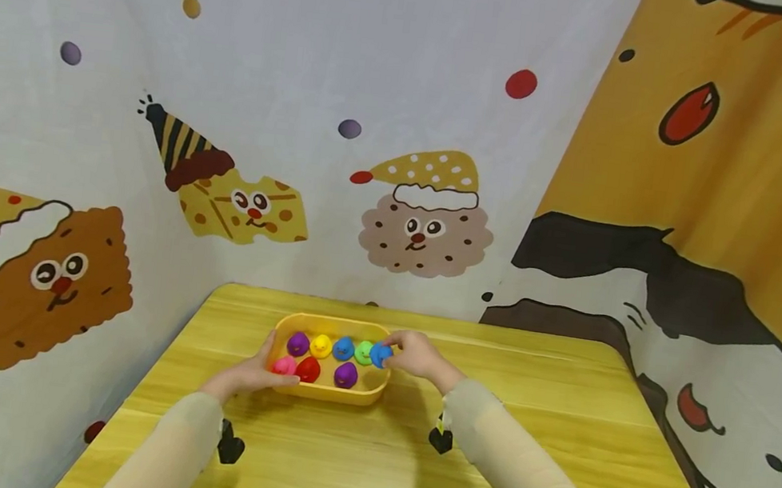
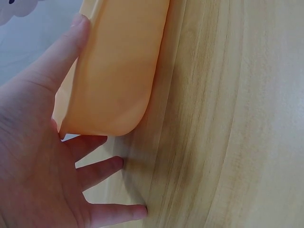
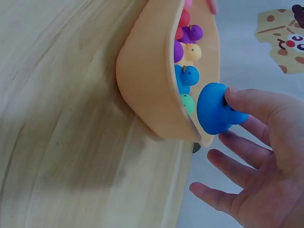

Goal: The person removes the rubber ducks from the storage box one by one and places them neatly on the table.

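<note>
An orange plastic tray [image 1: 330, 392] holds several small rubber ducks, among them a red duck [image 1: 307, 370], a yellow duck [image 1: 321, 346] and a green duck [image 1: 363, 353]. My left hand [image 1: 249, 377] holds the tray's left end, thumb along the front rim; the left wrist view shows three fingers [image 2: 102, 172] spread beside the end wall. Between thumb and fingertips, my right hand [image 3: 266, 147] pinches a blue duck [image 3: 213, 109] at the tray's right rim. Its other fingers are spread. Whether this duck touches the rim, I cannot tell.
The tray stands on a wooden table [image 1: 523, 420], towards its far edge. A cartoon-printed cloth [image 1: 274, 62] hangs behind the table and along its sides. Dark pieces [image 1: 441, 439] are fixed at both wrists.
</note>
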The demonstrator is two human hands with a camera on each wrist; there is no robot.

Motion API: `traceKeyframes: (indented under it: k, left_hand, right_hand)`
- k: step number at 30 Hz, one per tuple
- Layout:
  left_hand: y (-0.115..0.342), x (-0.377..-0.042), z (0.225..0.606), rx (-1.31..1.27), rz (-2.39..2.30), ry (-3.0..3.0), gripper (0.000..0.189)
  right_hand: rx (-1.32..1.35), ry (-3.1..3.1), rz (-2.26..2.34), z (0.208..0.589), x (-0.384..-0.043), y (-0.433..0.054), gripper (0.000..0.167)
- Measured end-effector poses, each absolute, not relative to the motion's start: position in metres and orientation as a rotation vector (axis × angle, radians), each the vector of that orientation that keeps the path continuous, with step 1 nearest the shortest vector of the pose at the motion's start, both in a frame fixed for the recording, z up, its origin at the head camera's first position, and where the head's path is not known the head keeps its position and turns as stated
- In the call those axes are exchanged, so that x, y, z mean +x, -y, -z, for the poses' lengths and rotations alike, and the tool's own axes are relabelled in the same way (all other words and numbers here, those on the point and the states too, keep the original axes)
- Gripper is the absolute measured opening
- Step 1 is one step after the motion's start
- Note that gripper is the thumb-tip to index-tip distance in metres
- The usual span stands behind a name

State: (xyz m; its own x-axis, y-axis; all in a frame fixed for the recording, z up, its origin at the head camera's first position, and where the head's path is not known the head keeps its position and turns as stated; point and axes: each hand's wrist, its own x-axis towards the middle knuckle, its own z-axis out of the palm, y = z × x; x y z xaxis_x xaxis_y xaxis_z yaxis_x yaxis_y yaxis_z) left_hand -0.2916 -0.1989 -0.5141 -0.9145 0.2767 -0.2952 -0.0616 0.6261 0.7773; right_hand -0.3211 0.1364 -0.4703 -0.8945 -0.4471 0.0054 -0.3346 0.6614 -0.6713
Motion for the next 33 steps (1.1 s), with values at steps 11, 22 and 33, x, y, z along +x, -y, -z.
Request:
traceKeyframes:
  k: [11, 22, 33]
  left_hand:
    - [0.200, -0.296, 0.520, 0.161, -1.204, -2.446, 0.121]
    - [0.199, -0.295, 0.518, 0.166, -1.214, -2.428, 0.122]
    - [0.199, -0.293, 0.517, 0.175, -1.244, -2.397, 0.121]
  right_hand:
    - [-0.599, -2.743, 1.000, 0.458, -0.328, -0.148, 0.031]
    - [-0.530, -2.748, 1.059, 0.455, -0.328, -0.165, 0.031]
    - [-0.481, -2.758, 1.162, 0.458, -0.327, -0.183, 0.032]
